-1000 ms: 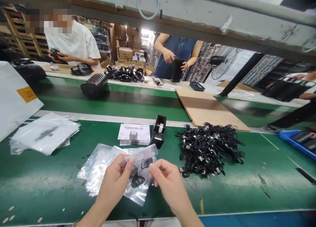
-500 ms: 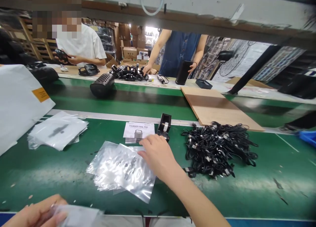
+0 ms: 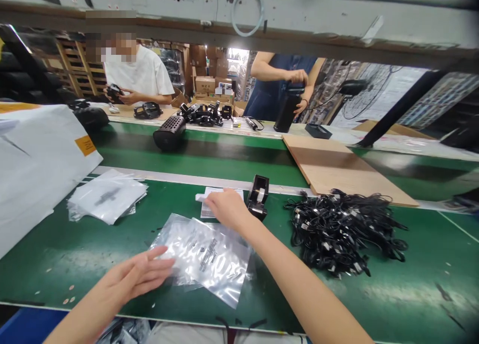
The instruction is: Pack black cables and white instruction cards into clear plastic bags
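My left hand (image 3: 136, 276) lies open with fingers stretched flat, its tips touching the near-left edge of a stack of clear plastic bags (image 3: 209, 257) on the green table. My right hand (image 3: 224, 208) reaches forward over the small white leaflets (image 3: 206, 210) and pinches the top one, lifting its left edge. A black tape dispenser (image 3: 259, 197) stands just right of that hand. A heap of black cables (image 3: 344, 229) lies further right.
A second pile of bagged items (image 3: 107, 199) lies at the left beside a large white bag (image 3: 33, 159). A cardboard sheet (image 3: 337, 167) bridges the green conveyor belt (image 3: 224, 157), which carries a black speaker (image 3: 170, 132). Two people work across the belt.
My left hand dropped the filled bag out of view below the table edge and came back flat onto the bag stack. My right hand reached forward and took hold of a leaflet.
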### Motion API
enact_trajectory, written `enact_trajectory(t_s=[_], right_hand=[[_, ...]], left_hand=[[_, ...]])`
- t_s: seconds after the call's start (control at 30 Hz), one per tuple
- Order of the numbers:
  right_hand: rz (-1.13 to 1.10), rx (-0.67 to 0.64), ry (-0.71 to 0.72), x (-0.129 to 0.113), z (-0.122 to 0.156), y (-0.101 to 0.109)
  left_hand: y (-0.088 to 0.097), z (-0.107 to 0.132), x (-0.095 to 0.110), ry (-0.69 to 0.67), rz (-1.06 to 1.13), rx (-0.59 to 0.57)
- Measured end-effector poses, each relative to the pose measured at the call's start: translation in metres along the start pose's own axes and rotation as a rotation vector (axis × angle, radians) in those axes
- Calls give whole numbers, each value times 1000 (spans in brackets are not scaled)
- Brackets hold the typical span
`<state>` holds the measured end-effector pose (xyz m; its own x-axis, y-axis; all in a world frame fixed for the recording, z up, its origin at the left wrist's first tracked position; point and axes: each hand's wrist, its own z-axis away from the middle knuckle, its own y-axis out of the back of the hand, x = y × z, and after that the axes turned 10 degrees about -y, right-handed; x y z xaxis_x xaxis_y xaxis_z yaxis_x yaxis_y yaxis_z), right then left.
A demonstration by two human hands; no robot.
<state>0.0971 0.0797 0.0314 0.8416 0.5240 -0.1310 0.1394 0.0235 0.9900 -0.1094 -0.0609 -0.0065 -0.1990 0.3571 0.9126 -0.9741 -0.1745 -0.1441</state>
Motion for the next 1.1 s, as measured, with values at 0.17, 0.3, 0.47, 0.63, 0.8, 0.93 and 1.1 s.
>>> enact_trajectory(t_s=[0.17, 0.3, 0.47, 0.63, 0.8, 0.93, 1.1], right_hand=[[-260, 165, 207, -6, 78, -11], [-811, 171, -480, 19, 131, -25], [-1296, -10, -863, 58, 164, -43], [-1015, 231, -983, 75, 184, -58], [-1148, 216, -998, 69, 189, -56], [-1302, 341, -1053, 60, 187, -53], [-1497, 325, -1054, 57, 181, -60]], left_hand=[[-70, -22, 2, -7, 211, -224], [-97, -20, -3, -27, 15, -485], [-114, -28, -15, -220, -371, -488], [-117, -41, -26, -530, -878, -331], [-126, -45, -28, -589, -1108, -207], [-129, -45, -25, -557, -1159, -235], [-127, -40, -23, -605, -1124, -291]])
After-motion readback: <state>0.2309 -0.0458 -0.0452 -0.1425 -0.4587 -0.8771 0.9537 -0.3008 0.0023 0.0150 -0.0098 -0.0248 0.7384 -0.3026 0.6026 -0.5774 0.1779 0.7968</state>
